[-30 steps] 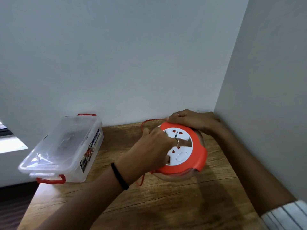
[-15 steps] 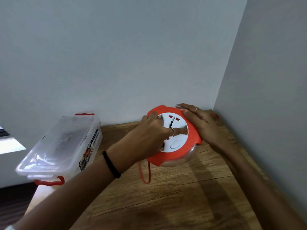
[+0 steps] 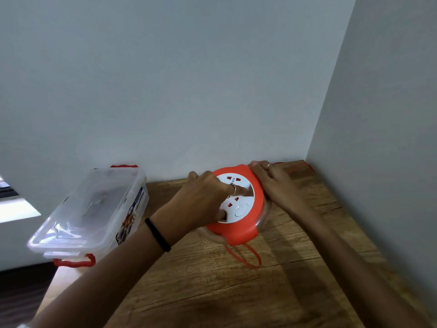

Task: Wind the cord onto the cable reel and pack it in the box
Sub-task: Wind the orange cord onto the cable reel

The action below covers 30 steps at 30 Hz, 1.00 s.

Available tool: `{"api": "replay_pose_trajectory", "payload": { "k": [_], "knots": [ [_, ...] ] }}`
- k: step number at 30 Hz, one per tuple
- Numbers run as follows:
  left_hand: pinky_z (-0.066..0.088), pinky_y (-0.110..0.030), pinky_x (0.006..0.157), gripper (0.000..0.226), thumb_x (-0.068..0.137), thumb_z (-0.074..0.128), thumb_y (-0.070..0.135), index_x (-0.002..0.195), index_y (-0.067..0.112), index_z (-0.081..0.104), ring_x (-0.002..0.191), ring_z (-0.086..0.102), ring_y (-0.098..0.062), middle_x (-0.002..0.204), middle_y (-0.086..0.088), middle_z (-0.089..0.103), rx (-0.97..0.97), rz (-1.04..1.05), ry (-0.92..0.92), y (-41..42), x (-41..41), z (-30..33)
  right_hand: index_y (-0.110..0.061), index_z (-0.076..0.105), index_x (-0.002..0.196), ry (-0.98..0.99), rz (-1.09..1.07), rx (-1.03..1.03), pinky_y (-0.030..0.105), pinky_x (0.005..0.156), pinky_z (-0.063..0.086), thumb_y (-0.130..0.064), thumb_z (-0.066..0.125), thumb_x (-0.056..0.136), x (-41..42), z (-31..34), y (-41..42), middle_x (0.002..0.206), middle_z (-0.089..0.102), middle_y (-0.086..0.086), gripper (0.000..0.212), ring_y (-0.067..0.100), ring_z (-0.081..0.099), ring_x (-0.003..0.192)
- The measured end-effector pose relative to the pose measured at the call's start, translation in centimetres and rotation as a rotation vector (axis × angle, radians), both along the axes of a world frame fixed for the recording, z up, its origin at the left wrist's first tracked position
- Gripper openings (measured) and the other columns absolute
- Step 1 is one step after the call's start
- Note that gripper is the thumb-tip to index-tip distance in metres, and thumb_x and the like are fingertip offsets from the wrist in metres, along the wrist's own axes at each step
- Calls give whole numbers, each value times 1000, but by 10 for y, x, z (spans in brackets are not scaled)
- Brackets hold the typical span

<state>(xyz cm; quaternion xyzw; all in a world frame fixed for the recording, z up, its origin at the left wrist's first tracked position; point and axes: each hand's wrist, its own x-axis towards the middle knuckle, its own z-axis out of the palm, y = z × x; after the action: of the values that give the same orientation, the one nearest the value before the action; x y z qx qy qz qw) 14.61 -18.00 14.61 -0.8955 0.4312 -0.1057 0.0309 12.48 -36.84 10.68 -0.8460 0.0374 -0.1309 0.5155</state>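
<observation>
Two hands work the cable reel (image 3: 238, 210) on the bench (image 3: 236, 292): left hand (image 3: 203, 200) grips its white hub, right hand (image 3: 274, 183) presses flat on the far-right rim, cord (image 3: 250, 258) looping near

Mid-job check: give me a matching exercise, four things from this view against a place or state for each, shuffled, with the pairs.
1. cable reel
2. cord
3. box
4. right hand

a. lid on, at table's left edge
b. loose loop on the table
c. flat on the reel's far rim
d. under both hands, near the corner

Pairs: 1-d, 2-b, 3-a, 4-c
</observation>
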Motion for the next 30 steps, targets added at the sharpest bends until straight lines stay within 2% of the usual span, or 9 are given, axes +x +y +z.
{"api": "replay_pose_trajectory", "payload": {
  "k": [3, 6, 9, 15, 18, 20, 23, 26, 30],
  "knots": [
    [38, -39, 92, 69, 85, 61, 23, 143, 47, 34, 114, 50, -27, 113, -2, 65, -46, 21, 8, 0, 0, -1, -23, 64, 110, -83, -40, 83, 9, 71, 45, -43, 42, 98, -19, -11, 11, 94, 70, -10, 32, -6, 62, 85],
    [36, -37, 90, 71, 86, 58, 17, 144, 48, 31, 111, 46, -27, 109, -3, 60, -101, 34, 35, -2, -1, 0, -18, 63, 114, -119, -52, 251, 28, 85, 52, -39, 47, 97, -14, -7, 12, 99, 71, -4, 32, 6, 66, 94],
    [34, -39, 92, 69, 90, 56, 17, 146, 47, 28, 114, 44, -28, 114, -5, 55, -173, 59, 17, -2, 0, -3, -17, 62, 116, -102, 7, 326, 33, 84, 53, -36, 50, 96, -8, 6, 8, 101, 72, 0, 30, 12, 68, 94],
    [33, -40, 83, 68, 84, 65, 21, 143, 40, 39, 104, 50, -33, 103, -10, 60, -318, 51, -65, -4, -2, -8, -24, 63, 116, -93, 26, 254, 36, 85, 54, -43, 48, 95, 1, 19, 6, 103, 71, -6, 32, 10, 68, 92],
    [40, -42, 76, 66, 76, 72, 16, 138, 31, 51, 91, 55, -38, 91, -14, 64, -271, 46, -56, -6, -2, -7, -24, 64, 117, -104, -23, 92, 28, 81, 52, -44, 43, 97, 4, 25, 7, 103, 70, -7, 35, 8, 66, 92],
    [47, -44, 63, 69, 59, 83, 11, 125, 22, 64, 73, 59, -41, 75, -16, 65, -247, 19, -39, -4, 0, -6, -21, 67, 108, -121, -21, 40, 24, 75, 48, -43, 40, 99, 6, 30, 8, 94, 71, -6, 37, 6, 65, 85],
    [50, -43, 57, 71, 54, 84, 7, 122, 20, 66, 67, 58, -40, 66, -15, 61, -186, -23, -95, -1, 4, -1, -6, 63, 83, -129, 27, 0, 37, 71, 48, -47, 39, 98, 13, 39, 3, 72, 65, 8, 50, 15, 59, 66],
    [50, -44, 65, 56, 64, 71, 9, 119, 20, 68, 78, 58, -40, 73, -17, 62, -86, -96, -85, 3, 0, 8, 8, 61, 95, -15, 200, 47, 50, 82, 49, -49, 42, 95, 22, 49, -2, 92, 65, 29, 60, 30, 62, 76],
    [49, -43, 68, 54, 68, 77, 10, 120, 20, 68, 78, 59, -38, 72, -16, 62, -55, -189, -48, 0, -11, 12, 1, 68, 97, 264, 418, 161, 39, 77, 52, -39, 48, 96, 31, 54, -7, 94, 70, 21, 44, 29, 66, 81]
  ]
}}
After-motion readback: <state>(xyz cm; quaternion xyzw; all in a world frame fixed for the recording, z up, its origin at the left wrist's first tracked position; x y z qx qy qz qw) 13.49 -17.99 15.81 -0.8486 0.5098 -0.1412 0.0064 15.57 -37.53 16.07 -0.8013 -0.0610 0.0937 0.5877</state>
